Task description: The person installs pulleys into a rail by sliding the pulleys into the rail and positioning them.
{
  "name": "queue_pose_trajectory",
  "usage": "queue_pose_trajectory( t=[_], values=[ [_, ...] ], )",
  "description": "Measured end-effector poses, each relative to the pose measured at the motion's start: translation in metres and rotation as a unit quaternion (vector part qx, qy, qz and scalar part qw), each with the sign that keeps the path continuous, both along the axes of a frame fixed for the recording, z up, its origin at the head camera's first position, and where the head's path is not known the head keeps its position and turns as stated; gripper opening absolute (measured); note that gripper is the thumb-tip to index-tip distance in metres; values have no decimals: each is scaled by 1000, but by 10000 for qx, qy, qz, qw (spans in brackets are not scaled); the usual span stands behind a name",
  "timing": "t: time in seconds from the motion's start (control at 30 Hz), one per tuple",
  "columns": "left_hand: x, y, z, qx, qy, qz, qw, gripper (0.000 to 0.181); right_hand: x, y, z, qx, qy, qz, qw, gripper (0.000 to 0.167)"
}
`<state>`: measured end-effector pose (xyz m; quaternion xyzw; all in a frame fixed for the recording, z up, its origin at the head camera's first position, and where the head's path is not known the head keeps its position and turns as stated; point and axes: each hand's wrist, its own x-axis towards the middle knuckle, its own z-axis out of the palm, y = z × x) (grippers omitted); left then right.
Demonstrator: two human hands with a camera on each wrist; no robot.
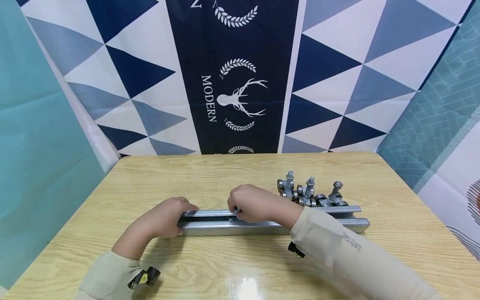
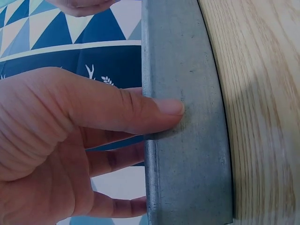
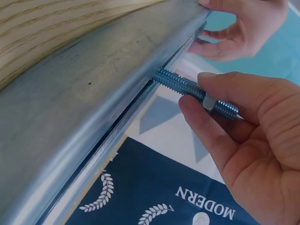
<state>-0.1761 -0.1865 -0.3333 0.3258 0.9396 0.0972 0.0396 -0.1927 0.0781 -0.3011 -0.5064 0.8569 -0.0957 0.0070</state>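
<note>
A galvanised steel channel rail (image 1: 221, 229) lies across the wooden table with its slot facing up. My left hand (image 1: 165, 218) grips the rail's left end, the thumb (image 2: 164, 110) on the near side wall and the fingers reaching over to the far side. Around the rail's middle, my right hand (image 1: 255, 204) pinches a threaded bolt (image 3: 176, 82) between thumb and fingers. The bolt stands up out of the slot and carries a nut (image 3: 209, 101). Whatever the bolt's lower end joins is hidden inside the rail.
Behind the rail's right part stand several roller trolleys with upright bolts, including a left one (image 1: 288, 183), a middle one (image 1: 309, 189) and a right one (image 1: 333, 196). A patterned cloth (image 1: 146, 83) hangs behind the wooden table (image 1: 225, 175).
</note>
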Motion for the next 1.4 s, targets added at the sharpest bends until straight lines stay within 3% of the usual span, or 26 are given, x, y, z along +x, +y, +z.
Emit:
queue_pose_trajectory(
  t=[0.53,0.9,1.1,1.27,1.4],
  values=[
    [-3,-15,-4,430,115,-289,9986,60,0,-16,2,-3,0,-24,10000,11],
    [-1,-31,-5,584,36,117,9982,59,0,-27,-1,69,-9,-185,9998,11],
    [1,-41,-7,908,-214,388,9949,62,-1,-31,-3,37,-1,-178,9998,11],
    [-3,-53,-14,1516,-861,452,9836,67,-1,-36,-4,19,63,-133,9999,11],
    [-6,-61,-17,2178,-1622,563,9608,69,-2,-41,-4,45,76,-140,9999,11]
  ],
)
